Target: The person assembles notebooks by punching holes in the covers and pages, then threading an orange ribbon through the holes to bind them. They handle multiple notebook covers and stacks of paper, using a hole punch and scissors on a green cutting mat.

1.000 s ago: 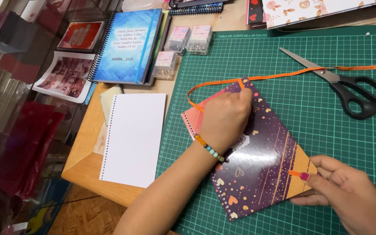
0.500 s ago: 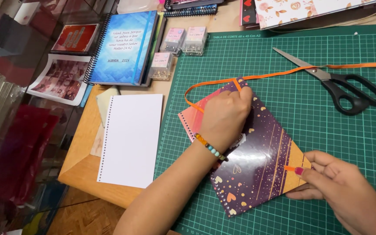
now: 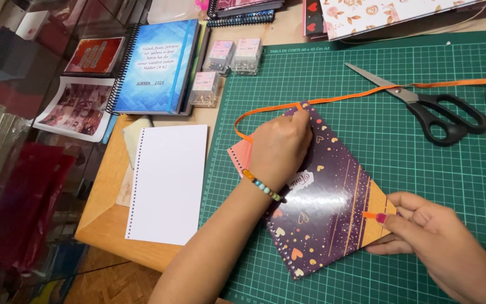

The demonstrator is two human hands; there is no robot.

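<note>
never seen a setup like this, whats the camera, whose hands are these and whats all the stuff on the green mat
One camera sits on the person's head, looking down at their own two bare hands; there is no machine. The left hand presses on a purple cover dotted with hearts, lying on the green mat. The right hand pinches an orange ribbon end at the cover's edge; the ribbon loops round behind it. Scissors lie further back. To the left are white punched sheets and a blue notebook.
</note>
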